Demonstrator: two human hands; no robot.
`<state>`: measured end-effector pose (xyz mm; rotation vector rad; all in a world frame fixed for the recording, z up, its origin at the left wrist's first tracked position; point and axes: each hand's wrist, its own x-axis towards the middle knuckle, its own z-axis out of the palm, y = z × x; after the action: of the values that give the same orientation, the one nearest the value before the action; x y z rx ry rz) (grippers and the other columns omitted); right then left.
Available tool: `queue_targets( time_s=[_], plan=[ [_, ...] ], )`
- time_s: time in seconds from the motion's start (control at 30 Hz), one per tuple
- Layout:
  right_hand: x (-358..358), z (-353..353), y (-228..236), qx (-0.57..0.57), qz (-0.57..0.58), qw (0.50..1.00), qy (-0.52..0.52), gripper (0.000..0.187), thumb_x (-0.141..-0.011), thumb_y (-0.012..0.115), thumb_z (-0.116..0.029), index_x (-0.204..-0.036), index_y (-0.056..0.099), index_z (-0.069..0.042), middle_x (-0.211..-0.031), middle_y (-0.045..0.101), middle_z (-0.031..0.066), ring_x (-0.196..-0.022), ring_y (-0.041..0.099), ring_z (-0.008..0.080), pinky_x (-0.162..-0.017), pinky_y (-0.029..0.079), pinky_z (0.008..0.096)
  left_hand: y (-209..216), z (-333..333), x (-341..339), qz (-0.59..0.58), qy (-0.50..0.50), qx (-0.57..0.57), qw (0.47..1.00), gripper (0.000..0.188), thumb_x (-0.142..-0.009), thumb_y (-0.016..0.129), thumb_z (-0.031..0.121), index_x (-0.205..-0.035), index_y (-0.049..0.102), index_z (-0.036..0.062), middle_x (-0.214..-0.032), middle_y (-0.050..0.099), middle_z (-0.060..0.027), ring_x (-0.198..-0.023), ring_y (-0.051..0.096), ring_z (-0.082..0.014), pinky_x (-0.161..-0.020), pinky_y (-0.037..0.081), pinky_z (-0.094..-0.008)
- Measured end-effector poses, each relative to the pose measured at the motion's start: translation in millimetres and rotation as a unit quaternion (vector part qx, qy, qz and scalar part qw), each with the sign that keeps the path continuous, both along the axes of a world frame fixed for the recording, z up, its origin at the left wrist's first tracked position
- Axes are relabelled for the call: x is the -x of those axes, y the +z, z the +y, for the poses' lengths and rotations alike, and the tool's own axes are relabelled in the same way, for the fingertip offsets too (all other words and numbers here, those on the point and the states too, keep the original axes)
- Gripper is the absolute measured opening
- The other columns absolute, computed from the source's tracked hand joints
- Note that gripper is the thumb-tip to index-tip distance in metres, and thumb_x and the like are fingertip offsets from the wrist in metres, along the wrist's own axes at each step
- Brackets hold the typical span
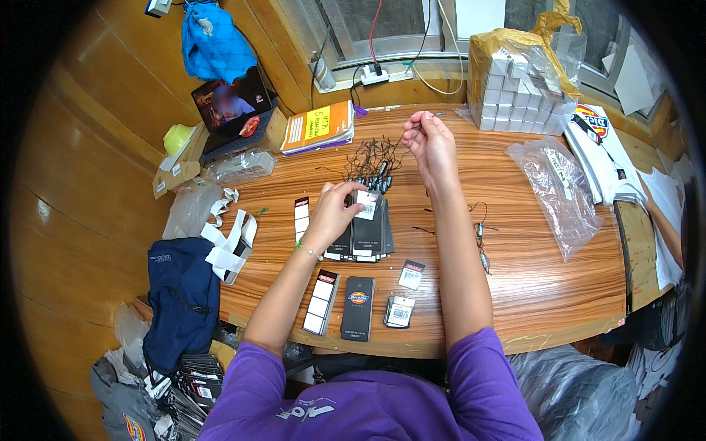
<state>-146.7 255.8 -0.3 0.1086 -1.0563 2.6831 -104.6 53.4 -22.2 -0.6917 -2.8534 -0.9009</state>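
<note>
My left hand point(332, 217) is closed over a pile of black hang tags point(369, 234), its fingertips gripping the top edge of one with a small white barcode label point(365, 206). Raised above the table to the right, my right hand point(432, 147) pinches a thin black hang-tag string between thumb and fingers. A tangled bunch of black strings with dark plastic seals point(376, 165) lies just beyond the tag pile. Nearer me are a stack of white-panelled tags point(321, 303), a stack of black tags point(358, 309) and small barcode tags point(399, 312).
Loose strings point(480, 239) lie right of my right forearm. A clear plastic bag point(557, 191) and folded white garments point(599, 154) are at the right. A bag of small white boxes point(518, 92) stands at the back; notebooks point(318, 126) and a propped screen point(232, 103) are at back left.
</note>
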Motion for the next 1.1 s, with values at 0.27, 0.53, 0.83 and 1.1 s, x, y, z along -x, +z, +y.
queue_targets(
  time_s=[0.27,0.53,0.83,1.1],
  plan=[
    [4,-11,-6,-0.037,-0.004,0.999,0.005,0.022,-0.095,0.041,-0.019,-0.091,0.055,-0.002,-0.075,0.055,0.0037,-0.064,0.052,0.0093,-0.061,0.045,0.0228,-5,-3,7,0.020,-0.008,0.070,0.997,0.037,-0.070,0.070,0.011,-0.106,0.061,0.0096,-0.103,0.051,-0.0069,-0.098,0.043,-0.0250,-0.088,0.037,-0.0337],
    [9,-42,-24,-0.225,-0.013,0.973,0.042,0.018,-0.091,0.045,-0.011,-0.101,0.057,-0.001,-0.080,0.058,0.0029,-0.070,0.054,0.0089,-0.065,0.045,0.0218,6,-24,-24,0.107,0.034,-0.005,0.994,0.045,-0.077,0.064,0.021,-0.118,0.052,0.0095,-0.117,0.046,-0.0113,-0.110,0.039,-0.0293,-0.096,0.030,-0.0370],
    [-7,-44,-10,-0.522,0.057,0.851,-0.011,0.074,-0.078,0.054,0.004,-0.141,0.016,-0.009,-0.138,0.029,0.0210,-0.122,0.040,0.0293,-0.095,0.039,0.0349,-6,-99,-61,0.156,0.138,-0.068,0.976,0.041,-0.078,0.061,0.009,-0.117,0.048,0.0030,-0.116,0.046,-0.0124,-0.105,0.041,-0.0248,-0.090,0.035,-0.0332],
    [8,-28,-29,-0.608,0.035,0.791,-0.058,0.058,-0.082,0.052,0.001,-0.134,0.036,-0.015,-0.142,0.024,0.0186,-0.131,0.025,0.0331,-0.104,0.028,0.0363,-20,-97,-87,0.101,0.048,-0.117,0.987,0.034,-0.075,0.064,0.012,-0.107,0.054,0.0053,-0.112,0.050,-0.0100,-0.108,0.042,-0.0266,-0.093,0.033,-0.0366]
  ],
)
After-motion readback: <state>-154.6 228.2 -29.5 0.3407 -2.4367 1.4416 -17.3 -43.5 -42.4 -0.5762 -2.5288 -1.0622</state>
